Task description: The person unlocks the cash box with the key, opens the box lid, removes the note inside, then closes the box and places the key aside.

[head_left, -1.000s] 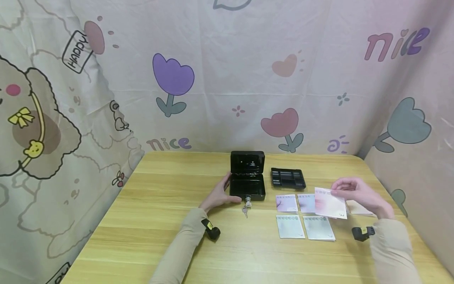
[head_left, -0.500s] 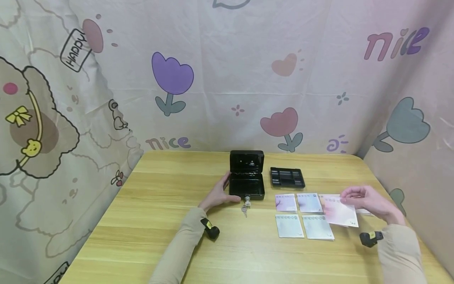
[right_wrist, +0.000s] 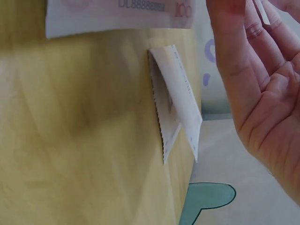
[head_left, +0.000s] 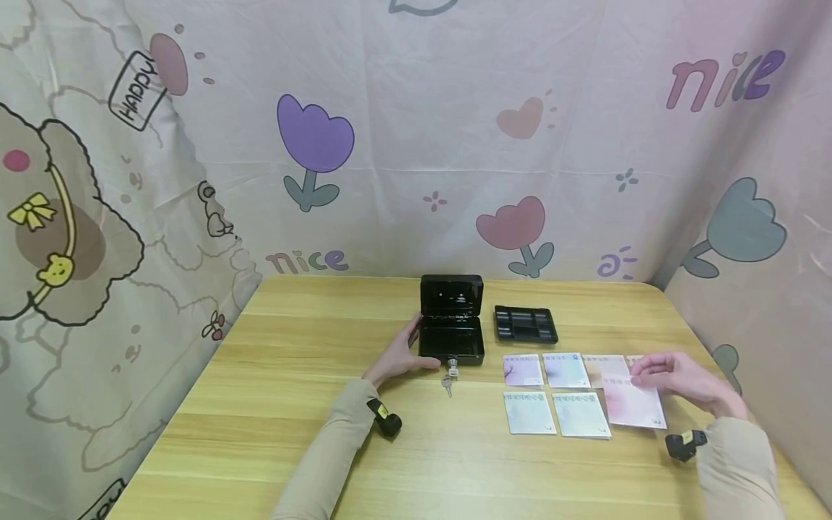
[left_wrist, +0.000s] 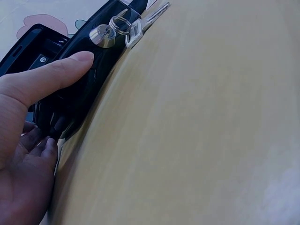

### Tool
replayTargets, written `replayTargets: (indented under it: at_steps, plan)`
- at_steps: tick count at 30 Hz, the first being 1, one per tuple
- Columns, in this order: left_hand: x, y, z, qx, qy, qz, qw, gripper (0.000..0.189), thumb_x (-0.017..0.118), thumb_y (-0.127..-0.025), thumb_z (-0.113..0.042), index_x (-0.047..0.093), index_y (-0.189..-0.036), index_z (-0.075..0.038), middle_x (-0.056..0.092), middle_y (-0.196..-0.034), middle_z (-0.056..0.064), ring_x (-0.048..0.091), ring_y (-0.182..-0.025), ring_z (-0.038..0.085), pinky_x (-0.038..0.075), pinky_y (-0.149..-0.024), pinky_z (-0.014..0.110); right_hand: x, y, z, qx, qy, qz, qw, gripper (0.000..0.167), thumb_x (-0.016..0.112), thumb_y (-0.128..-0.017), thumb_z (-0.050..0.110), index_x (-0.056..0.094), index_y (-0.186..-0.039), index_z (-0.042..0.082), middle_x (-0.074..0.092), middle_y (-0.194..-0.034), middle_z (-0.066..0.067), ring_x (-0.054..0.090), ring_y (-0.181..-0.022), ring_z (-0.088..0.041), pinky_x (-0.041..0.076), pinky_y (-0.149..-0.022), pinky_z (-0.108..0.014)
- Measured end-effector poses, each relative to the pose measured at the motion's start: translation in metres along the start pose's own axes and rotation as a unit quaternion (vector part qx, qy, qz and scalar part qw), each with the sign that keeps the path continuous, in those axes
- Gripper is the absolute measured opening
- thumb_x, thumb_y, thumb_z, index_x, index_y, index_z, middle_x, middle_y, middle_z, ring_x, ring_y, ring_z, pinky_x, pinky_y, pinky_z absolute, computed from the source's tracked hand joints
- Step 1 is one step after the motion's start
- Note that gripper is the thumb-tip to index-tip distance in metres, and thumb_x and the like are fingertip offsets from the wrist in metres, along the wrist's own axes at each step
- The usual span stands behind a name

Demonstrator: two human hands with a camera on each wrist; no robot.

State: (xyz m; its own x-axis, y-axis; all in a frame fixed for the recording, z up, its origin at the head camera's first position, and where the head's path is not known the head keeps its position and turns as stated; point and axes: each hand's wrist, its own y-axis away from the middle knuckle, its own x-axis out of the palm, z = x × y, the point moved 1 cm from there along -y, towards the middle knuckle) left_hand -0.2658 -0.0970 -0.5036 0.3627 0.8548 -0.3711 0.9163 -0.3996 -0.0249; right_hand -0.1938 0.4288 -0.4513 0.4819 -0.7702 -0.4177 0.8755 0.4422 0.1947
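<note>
The black cash box [head_left: 451, 336] stands with its lid raised. My left hand [head_left: 398, 359] grips its front left corner, with the thumb [left_wrist: 70, 72] on the front wall and the fingers at the side. A key [left_wrist: 136, 35] hangs by a ring from the lock [left_wrist: 102, 35]. Between the thumb and fingers of my right hand [head_left: 679, 380] is a pinkish banknote [head_left: 633, 406] marked 100, held at its upper edge over the table. In the right wrist view its lower part is visible, clear of the tabletop. Beyond it sits a folded note [right_wrist: 176, 79], tented on the table.
A black compartment tray [head_left: 525, 325] lies right of the box. In front of it are a purple note [head_left: 523, 370], a blue note [head_left: 567, 370], an orange-beige note [head_left: 596, 365] and two greenish notes [head_left: 529, 414]. A patterned curtain [head_left: 390, 144] hangs behind the table.
My right hand has carried the pinkish banknote rightward and toward the front edge, uncovering the orange-beige note. My left hand has stayed at the cash box.
</note>
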Motion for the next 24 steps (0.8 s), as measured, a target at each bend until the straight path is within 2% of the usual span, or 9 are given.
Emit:
replayTargets:
  at_steps: [9,17,24]
  plan:
    - [0.000,0.000,0.001,0.003,0.006,0.000,1.0000,0.118,0.089,-0.076,-0.017,0.009,-0.161,-0.002,0.009,-0.170,0.017,0.017,-0.156,0.036,0.018,-0.130,0.045,0.003,0.001,-0.008,0.005,-0.017,0.022,0.9996,0.014,0.057,-0.098,0.003,0.070,-0.101,0.007,0.071,-0.088,0.016,0.062,-0.077,0.001,0.053,-0.064,-0.019]
    - [0.000,0.000,0.001,0.002,0.006,-0.003,1.0000,0.118,0.089,-0.076,-0.018,0.009,-0.162,-0.003,0.010,-0.170,0.017,0.017,-0.156,0.036,0.019,-0.129,0.046,0.007,0.000,-0.010,-0.015,0.020,0.002,0.9997,0.013,0.062,-0.095,0.003,0.067,-0.099,-0.008,0.072,-0.086,0.017,0.061,-0.076,0.002,0.051,-0.063,-0.019]
    - [0.000,0.002,0.000,0.000,0.004,-0.003,1.0000,0.119,0.089,-0.076,-0.019,0.009,-0.162,-0.005,0.009,-0.170,0.015,0.017,-0.157,0.035,0.018,-0.130,0.045,0.012,-0.004,-0.013,0.001,0.020,0.002,0.9998,0.012,0.063,-0.094,0.003,0.068,-0.098,-0.008,0.073,-0.085,0.017,0.063,-0.076,0.002,0.053,-0.066,-0.017]
